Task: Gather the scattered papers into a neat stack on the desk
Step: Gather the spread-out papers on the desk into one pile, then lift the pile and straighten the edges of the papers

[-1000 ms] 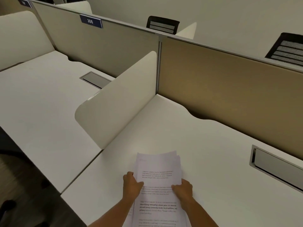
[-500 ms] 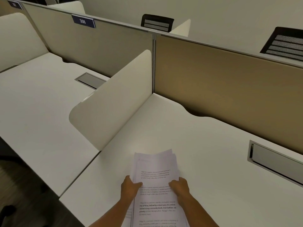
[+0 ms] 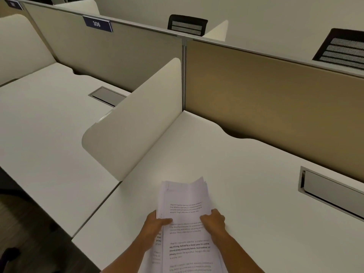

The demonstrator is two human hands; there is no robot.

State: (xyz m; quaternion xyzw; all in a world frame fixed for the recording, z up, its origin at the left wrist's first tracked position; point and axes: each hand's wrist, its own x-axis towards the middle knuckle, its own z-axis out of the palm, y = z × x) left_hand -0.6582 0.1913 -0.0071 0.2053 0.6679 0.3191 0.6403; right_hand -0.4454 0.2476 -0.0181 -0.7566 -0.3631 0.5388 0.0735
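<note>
A pile of white printed papers (image 3: 186, 196) lies lengthwise on the white desk (image 3: 246, 194) near its front edge. The sheets are roughly aligned, with far corners fanned slightly at the right. My left hand (image 3: 155, 225) grips the pile's left edge, thumb on top. On the opposite edge my right hand (image 3: 213, 219) holds the pile, fingers curled over the top sheet. The near end of the pile runs out of view at the bottom.
A cream side divider (image 3: 137, 123) stands to the left of the papers. A tan back panel (image 3: 275, 99) closes the desk's far side. A metal cable tray (image 3: 331, 190) is set into the desk at the right. A neighbouring desk (image 3: 49, 125) lies left.
The papers and both hands have stayed together; my hands have closed in a little on the pile's sides and the sheets look narrower. The view has shifted slightly.
</note>
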